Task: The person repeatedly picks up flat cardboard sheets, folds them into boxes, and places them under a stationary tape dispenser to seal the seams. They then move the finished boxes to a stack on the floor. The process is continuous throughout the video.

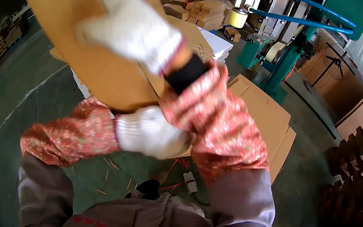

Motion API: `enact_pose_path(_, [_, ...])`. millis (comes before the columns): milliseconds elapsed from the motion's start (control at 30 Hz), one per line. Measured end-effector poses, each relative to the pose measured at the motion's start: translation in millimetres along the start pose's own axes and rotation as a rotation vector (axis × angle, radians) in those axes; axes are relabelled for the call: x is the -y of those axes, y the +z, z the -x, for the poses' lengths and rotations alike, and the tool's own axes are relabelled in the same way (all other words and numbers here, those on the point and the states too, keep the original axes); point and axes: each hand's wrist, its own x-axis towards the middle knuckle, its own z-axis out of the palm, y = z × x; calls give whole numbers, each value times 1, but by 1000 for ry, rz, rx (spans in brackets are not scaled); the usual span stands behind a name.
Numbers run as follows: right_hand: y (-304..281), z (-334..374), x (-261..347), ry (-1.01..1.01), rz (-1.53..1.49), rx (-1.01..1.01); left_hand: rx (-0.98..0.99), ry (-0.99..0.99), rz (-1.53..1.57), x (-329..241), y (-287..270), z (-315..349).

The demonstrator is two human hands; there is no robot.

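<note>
A large brown cardboard box [104, 83], partly folded with its flaps raised, is tilted up in front of me on the left. My right hand [130, 31], in a white knit glove, crosses over my left arm and lies against the box's upper panels. Motion blurs that glove, so its fingers do not show clearly. Lower down, my left hand [153, 133], gloved likewise, is closed at the box's near bottom edge, with its fingertips partly hidden. Patterned red sleeve covers run over both forearms.
Flat cardboard sheets [259, 112] lie just right of my arms. Beyond stand stacked cartons [204, 10] and a white stack [216, 42]. A green machine [278, 58] with blue rails rises at the far right. Dark stacked pieces [357, 193] line the right side; scraps litter the floor.
</note>
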Motion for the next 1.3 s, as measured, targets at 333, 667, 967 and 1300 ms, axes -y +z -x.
enact_pose_path(333, [-50,297,-134,392,688,-38,74,-730,172,61,-40,44])
enact_pose_path(667, [-60,350,-80,993,156,-949,407,-29,815,100,127,-106])
enact_pose_path(967, [-68,364,-60,1240,283,-1031,633,-807,284,397,328,-117])
enact_pose_path(1300, [-23,353,-72,1372,513,-1181,1180,579,840,287,344,-130])
